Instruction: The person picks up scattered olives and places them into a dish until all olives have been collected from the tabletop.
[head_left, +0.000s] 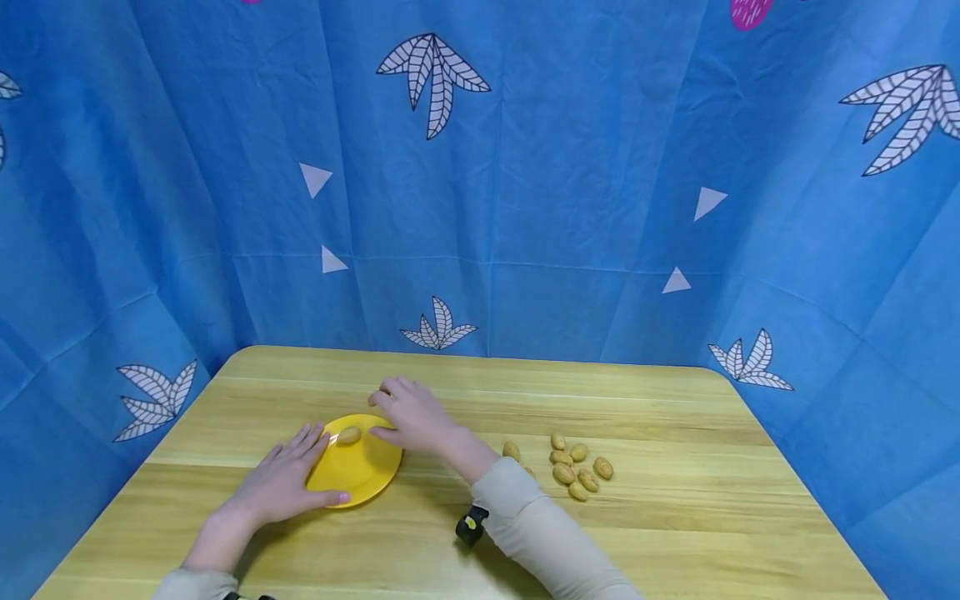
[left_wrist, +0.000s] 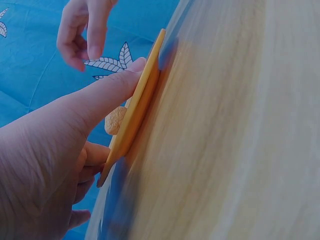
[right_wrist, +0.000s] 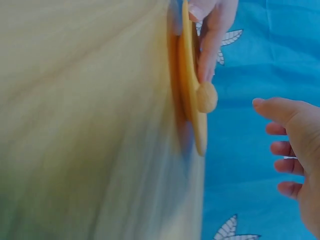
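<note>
A yellow plate (head_left: 367, 477) lies on the wooden table, with one tan, rough-shelled walnut (head_left: 348, 435) on it toward the far left. My left hand (head_left: 279, 483) rests on the plate's left side, its fingers stretched along the rim and the thumb over the near edge. In the left wrist view the thumb (left_wrist: 112, 86) lies across the rim above the walnut (left_wrist: 115, 120). Over the plate's far right edge is my right hand (head_left: 417, 418), fingers loosely bent. The right wrist view has this hand (right_wrist: 305, 145) apart from the plate, nothing between thumb and fingers.
Several walnuts (head_left: 564, 473) lie in a loose group right of centre on the table (head_left: 675, 533). A walnut (head_left: 511, 451) sits closer to the right forearm, which partly covers another. A blue patterned curtain (head_left: 562, 167) hangs around the table's back and sides.
</note>
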